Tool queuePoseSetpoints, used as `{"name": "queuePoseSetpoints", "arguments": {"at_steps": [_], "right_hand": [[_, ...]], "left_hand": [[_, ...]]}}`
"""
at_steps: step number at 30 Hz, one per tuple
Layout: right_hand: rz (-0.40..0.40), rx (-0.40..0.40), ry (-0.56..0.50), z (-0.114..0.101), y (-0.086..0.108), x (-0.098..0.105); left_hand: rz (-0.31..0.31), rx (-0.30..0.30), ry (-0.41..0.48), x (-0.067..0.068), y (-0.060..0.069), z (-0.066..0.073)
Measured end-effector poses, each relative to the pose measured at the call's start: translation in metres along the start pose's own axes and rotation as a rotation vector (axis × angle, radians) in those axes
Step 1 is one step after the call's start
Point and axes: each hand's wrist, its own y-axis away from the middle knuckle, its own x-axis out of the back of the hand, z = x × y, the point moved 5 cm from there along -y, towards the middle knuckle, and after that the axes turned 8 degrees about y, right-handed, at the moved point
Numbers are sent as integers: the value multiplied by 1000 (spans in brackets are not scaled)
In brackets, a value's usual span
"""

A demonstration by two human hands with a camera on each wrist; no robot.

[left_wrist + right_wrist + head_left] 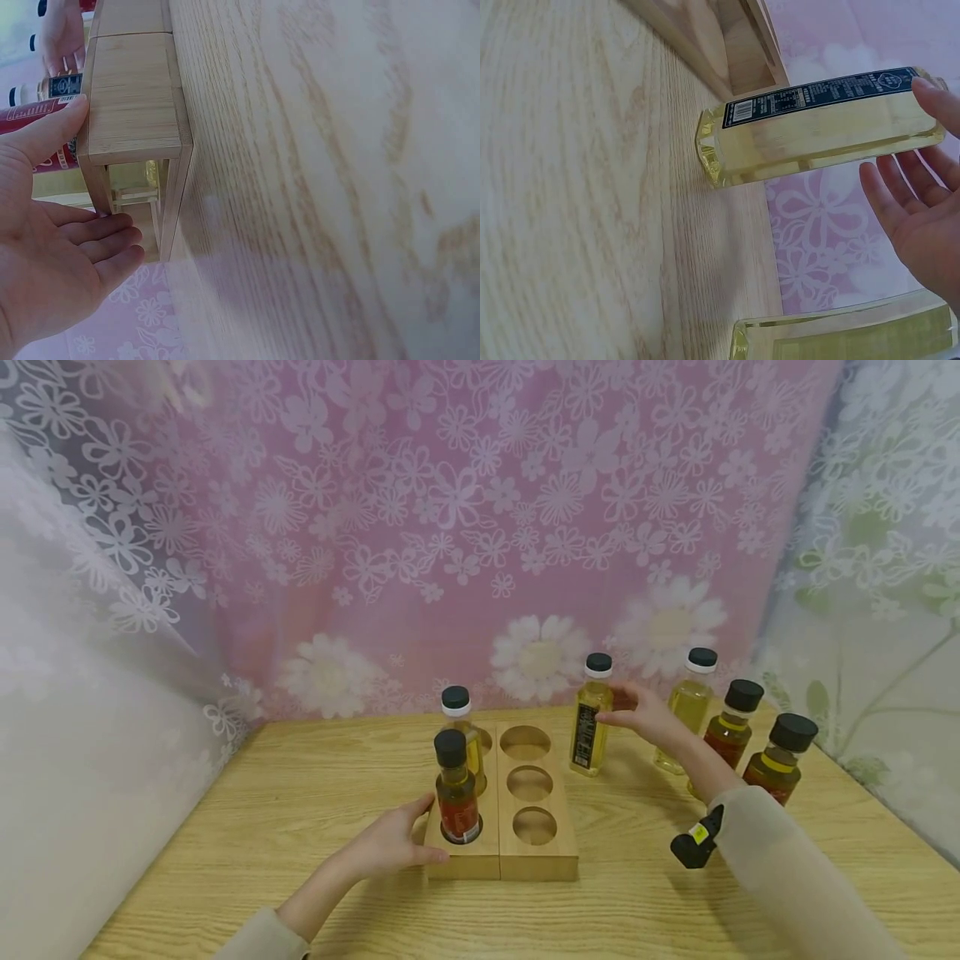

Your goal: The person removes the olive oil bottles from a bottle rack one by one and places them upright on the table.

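Observation:
My right hand holds an oil bottle with yellow oil, a black label and a dark cap, thumb on one side and fingers on the other. The bottle stands nearly upright right of the wooden bottle rack; whether its base touches the table I cannot tell. My left hand grips the rack's front left corner, thumb at the front edge and fingertips at the open side. In the rack's left half, a red-labelled bottle sits in the front hole, with another yellow oil bottle behind it.
The rack's right half has three bare round holes. To the right of my right hand stand a yellow oil bottle and two dark-capped red-labelled bottles. A floral curtain hangs along the back of the wooden table.

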Motion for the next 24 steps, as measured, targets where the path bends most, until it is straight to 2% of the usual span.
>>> {"name": "queuePoseSetpoints", "arguments": {"at_steps": [6, 18, 24], "right_hand": [[28, 19, -61, -2, 12, 5], [53, 14, -22, -14, 32, 10], [33, 59, -23, -27, 36, 4]], "left_hand": [[0, 6, -10, 0, -1, 0], [2, 2, -10, -1, -3, -4], [5, 4, -10, -1, -3, -4]]}}
